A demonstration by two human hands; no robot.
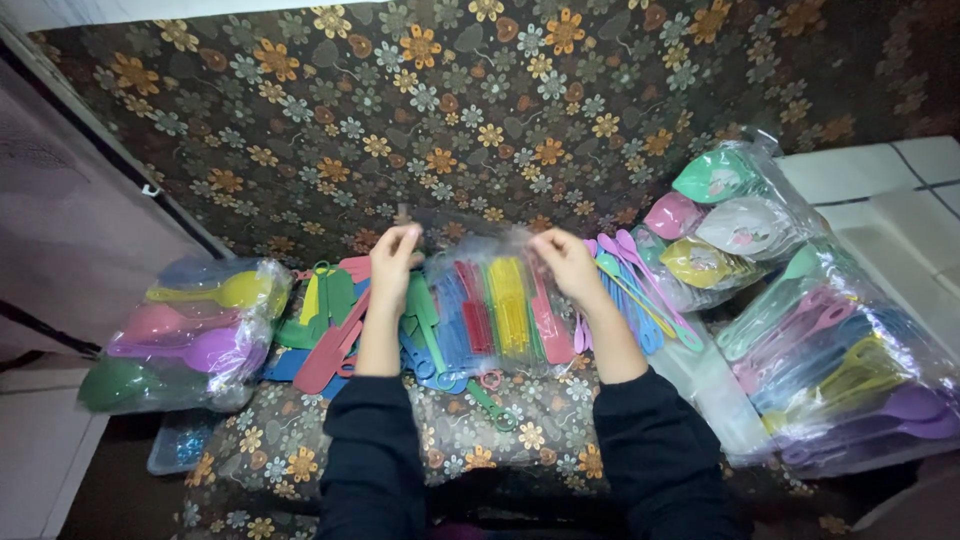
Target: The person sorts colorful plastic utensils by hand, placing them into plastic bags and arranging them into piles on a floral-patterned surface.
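Your black sleeves (640,440) sit nearest. Left hand (392,255) and right hand (565,262) each pinch a top corner of the clear bag (490,300) of coloured plastic utensils, held above the floral cloth (520,430). Keep both pinches even so nothing spills.

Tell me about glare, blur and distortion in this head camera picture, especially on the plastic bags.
Head view: soft, dim indoor light, no hard shadows. Pale sheen on the clear bag that the left hand and right hand hold by its top, veiling the coloured pieces inside; brighter glare on the bag of utensils at right. Wide-angle bending curves the frame edges; both hands are slightly soft.
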